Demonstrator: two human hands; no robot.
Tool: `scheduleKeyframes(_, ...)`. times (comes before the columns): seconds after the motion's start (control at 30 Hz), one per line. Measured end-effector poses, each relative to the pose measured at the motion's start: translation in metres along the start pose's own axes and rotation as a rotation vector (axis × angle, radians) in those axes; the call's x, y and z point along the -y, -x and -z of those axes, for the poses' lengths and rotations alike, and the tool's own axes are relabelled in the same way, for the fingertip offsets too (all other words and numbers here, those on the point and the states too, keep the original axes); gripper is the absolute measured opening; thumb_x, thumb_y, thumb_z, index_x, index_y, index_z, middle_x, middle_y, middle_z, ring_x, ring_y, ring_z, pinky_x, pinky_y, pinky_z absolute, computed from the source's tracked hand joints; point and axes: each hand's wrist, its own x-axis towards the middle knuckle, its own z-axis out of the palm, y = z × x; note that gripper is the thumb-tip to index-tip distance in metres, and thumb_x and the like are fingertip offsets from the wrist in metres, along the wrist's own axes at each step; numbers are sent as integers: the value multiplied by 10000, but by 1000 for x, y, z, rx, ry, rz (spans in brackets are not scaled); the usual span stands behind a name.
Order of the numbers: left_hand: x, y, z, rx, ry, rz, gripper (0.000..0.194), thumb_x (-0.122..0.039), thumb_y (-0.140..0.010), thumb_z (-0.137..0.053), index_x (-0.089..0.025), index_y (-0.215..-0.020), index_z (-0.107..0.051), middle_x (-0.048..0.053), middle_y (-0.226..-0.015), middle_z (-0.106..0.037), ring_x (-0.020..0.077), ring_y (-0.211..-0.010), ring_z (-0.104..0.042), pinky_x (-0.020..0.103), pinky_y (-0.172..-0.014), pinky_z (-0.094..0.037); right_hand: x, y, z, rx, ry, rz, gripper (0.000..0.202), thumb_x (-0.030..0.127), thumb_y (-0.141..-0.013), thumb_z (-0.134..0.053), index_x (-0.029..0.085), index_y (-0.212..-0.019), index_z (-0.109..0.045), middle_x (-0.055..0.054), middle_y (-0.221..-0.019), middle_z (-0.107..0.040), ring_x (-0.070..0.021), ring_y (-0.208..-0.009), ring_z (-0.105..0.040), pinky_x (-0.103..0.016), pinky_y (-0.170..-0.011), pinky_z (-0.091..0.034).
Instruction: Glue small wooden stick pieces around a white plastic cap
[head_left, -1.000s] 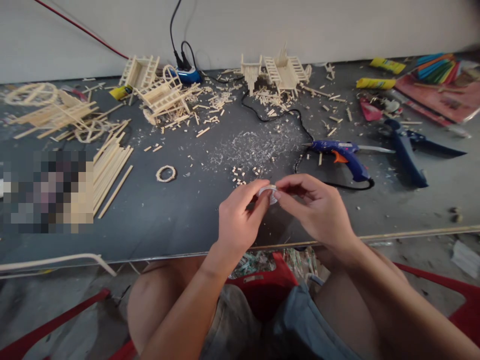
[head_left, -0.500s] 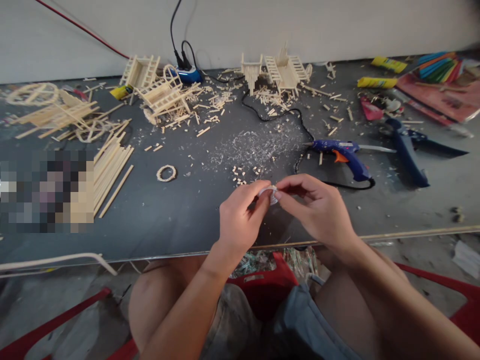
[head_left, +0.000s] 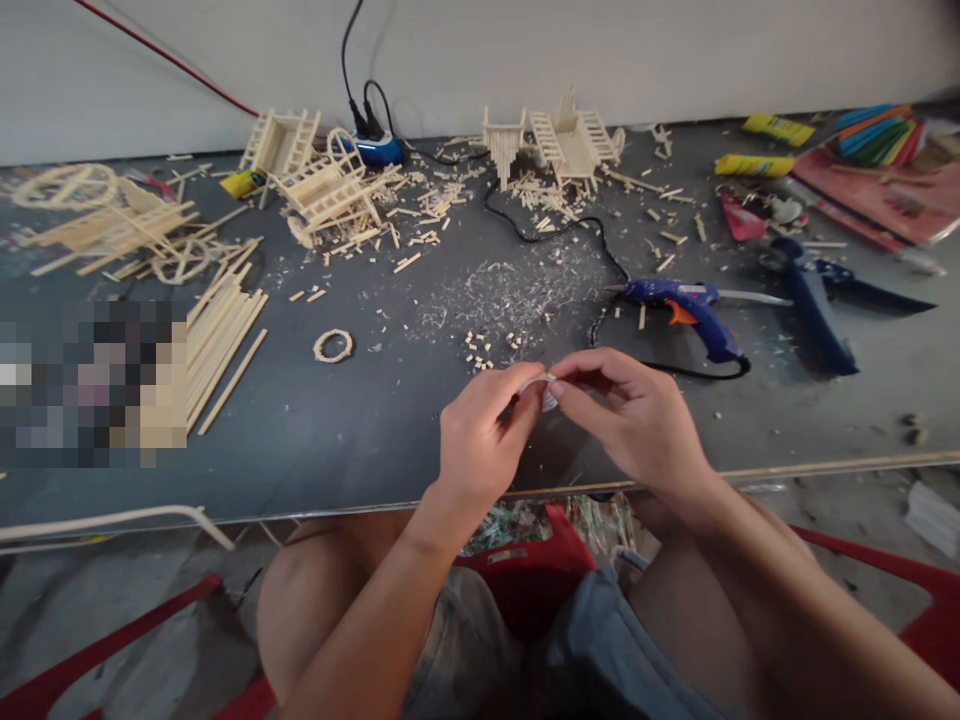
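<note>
Above the front of the table, my left hand (head_left: 484, 428) is closed in a pinch on a small whitish ring (head_left: 551, 400), mostly hidden by the fingers. My right hand (head_left: 628, 408) pinches at the ring's upper edge, where a tiny pale wooden bit shows between the fingertips. Whether the right fingers grip the ring or only that bit is too small to make out. Just beyond my hands lie several short cut wood pieces (head_left: 478, 350). A finished-looking ring of small wood pieces (head_left: 333, 346) lies flat to the left.
A blue hot glue gun (head_left: 675, 292) lies right, its black cord looping near my right hand. Beyond it are dark blue cutters (head_left: 817, 305). Wooden sticks (head_left: 225, 350) lie left. Stick-built cart models (head_left: 574, 145) and a power adapter (head_left: 377, 150) stand along the wall amid scraps.
Both hands stay in nearly the same place. The ring has shifted very slightly between the fingertips.
</note>
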Motion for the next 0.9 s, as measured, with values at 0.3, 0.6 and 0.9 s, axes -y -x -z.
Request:
scheduleKeyframes(0.3,-1,0,1,6,-4,-23,179,-110,-860,-599,-193,-1012,-647,12,-870,-718,95,-765,-661,201,-718,-535,2,1,2,15,21,9,83,171,-803,-646,230,-853,-677,25,-830,-690,-99,-745,-621,-215,-709,-503)
scheduleKeyframes(0.6,-1,0,0,8,-6,-11,172,-130,-866,-596,-201,-1014,-649,12,-853,-716,100,-734,-658,207,-688,-535,1,1,2,13,34,8,68,190,-803,-646,228,-849,-678,16,-834,-690,-110,-750,-623,-228,-709,-506)
scheduleKeyframes(0.9,0,1,1,1,1,14,190,-136,-859,-610,-207,-1030,-653,15,-875,-719,107,-762,-664,216,-714,-541,-1,1,0,8,7,-8,82,191,-798,-640,229,-863,-671,6,-847,-689,-123,-767,-629,-250,-717,-510)
